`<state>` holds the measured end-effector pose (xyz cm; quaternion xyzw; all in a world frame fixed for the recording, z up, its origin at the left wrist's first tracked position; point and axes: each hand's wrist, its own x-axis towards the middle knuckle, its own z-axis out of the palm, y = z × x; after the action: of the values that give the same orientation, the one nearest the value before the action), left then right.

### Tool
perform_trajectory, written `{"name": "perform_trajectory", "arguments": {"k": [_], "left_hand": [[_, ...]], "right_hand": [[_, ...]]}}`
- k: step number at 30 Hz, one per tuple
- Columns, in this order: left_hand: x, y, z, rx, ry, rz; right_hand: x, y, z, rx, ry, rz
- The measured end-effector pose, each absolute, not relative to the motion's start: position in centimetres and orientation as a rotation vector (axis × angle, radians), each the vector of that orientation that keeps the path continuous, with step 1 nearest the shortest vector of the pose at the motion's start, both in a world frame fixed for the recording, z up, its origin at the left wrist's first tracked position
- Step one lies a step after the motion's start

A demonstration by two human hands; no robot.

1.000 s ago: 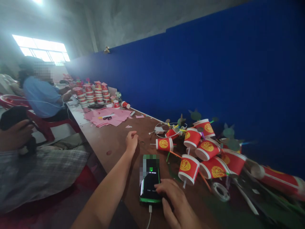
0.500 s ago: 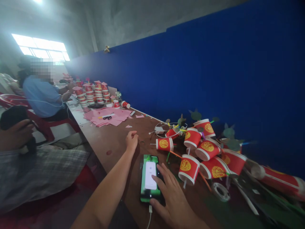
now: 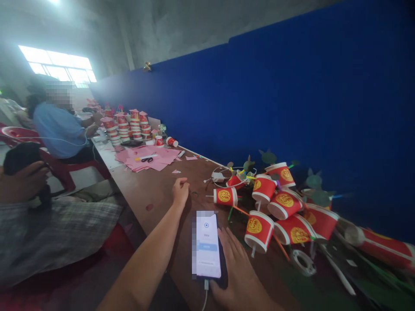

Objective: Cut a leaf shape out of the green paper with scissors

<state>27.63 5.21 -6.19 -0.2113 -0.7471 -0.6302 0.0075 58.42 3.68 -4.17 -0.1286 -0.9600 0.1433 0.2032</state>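
White-lit, the flat rectangular phone (image 3: 207, 246) lies just left of the right hand (image 3: 238, 270), whose open fingers rest along its edge. Left hand (image 3: 180, 193) rests loosely curled, well apart. Light taps are advised; red paper cups (image 3: 259, 224) stand near.

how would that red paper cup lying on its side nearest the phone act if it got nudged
The red paper cup lies on its side, so it would probably roll in a curve, being tapered. It looks thin and light, likely sliding or crushing easily. The stick poking from it and the neighbouring cups may stop it quickly.
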Motion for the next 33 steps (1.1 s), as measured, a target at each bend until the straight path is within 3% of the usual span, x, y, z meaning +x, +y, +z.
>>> {"name": "perform_trajectory", "arguments": {"k": [10, 22, 33], "left_hand": [[27.8, 5.1, -5.5, -0.613, -2.326, -1.991], [27.8, 5.1, -5.6, -0.628, -2.325, -1.991], [27.9, 5.0, -5.5, -0.628, -2.318, -2.007]], "right_hand": [[55.5, 3.9, -3.4, -0.462, -2.650, 0.454], [55.5, 4.3, -2.5, -0.317, -2.645, 0.296], [56.1, 4.4, -2.7, -0.408, -2.650, 0.486]]}}
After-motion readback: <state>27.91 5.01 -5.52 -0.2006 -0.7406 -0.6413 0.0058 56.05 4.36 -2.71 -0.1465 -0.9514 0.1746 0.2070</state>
